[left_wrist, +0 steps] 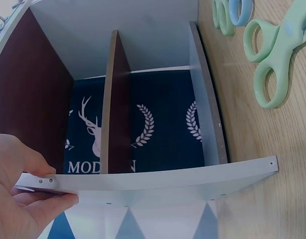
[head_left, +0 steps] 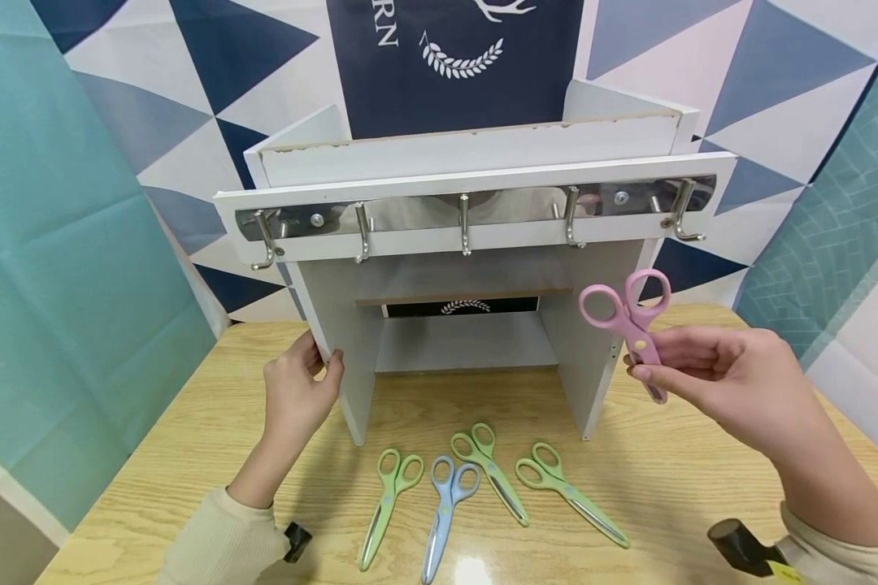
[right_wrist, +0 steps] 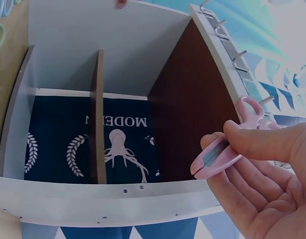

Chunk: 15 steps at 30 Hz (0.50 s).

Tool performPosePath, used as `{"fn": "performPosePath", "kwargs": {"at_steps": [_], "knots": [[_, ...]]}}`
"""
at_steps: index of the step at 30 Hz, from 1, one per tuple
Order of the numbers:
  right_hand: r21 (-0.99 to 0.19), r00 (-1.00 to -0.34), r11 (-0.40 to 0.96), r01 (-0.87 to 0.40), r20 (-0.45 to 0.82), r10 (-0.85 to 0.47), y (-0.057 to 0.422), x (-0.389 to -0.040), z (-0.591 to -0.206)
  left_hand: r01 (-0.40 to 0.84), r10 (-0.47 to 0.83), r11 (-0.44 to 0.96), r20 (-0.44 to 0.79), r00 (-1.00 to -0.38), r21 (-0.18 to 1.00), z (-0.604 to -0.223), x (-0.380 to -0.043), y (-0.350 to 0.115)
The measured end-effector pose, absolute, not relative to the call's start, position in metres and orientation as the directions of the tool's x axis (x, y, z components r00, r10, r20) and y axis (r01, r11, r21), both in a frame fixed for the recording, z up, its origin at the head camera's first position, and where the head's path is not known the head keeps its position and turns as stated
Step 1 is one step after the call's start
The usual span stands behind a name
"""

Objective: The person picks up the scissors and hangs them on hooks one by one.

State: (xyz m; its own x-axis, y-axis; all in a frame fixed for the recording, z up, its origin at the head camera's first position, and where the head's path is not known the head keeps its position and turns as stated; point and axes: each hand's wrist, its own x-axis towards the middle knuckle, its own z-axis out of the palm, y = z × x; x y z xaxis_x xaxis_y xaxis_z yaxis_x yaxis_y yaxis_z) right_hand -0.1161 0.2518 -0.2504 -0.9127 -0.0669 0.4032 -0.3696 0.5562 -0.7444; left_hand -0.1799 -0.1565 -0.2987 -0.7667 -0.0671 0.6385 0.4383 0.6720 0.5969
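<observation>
Pink scissors [head_left: 638,333] are pinched by the blades between thumb and fingers of my right hand [head_left: 732,382], handle loops pointing up, just below the rightmost hook [head_left: 682,211] of the rack. My left hand [head_left: 303,390] grips the front edge of the left side panel [left_wrist: 143,180] of a white shelf unit [head_left: 475,146]. A metal hook rail [head_left: 410,213] with several hooks runs along the front of the unit. On the table lie green scissors [head_left: 391,500], blue scissors [head_left: 446,512] and two more green pairs, scissors in the middle [head_left: 492,471] and scissors at right [head_left: 571,496].
The shelf unit stands on a wooden table [head_left: 190,487], with an inner shelf [head_left: 461,276] below the rail. Behind hangs a patterned cloth [head_left: 139,89]; teal cloth [head_left: 58,244] hangs at the left.
</observation>
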Motion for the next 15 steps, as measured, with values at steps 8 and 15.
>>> {"fn": "performPosePath", "kwargs": {"at_steps": [8, 15], "knots": [[-0.748, -0.887, 0.526, -0.405, 0.46, -0.029, 0.257, -0.111, -0.243, 0.461, -0.047, 0.685, 0.666, -0.744, 0.564, -0.3, -0.181, -0.157], [-0.737, -0.861, 0.507, -0.447, 0.507, -0.023, 0.257, -0.11, -0.238, 0.45, -0.052, 0.69, 0.658, -0.751, 0.568, -0.3, -0.18, -0.157]]}}
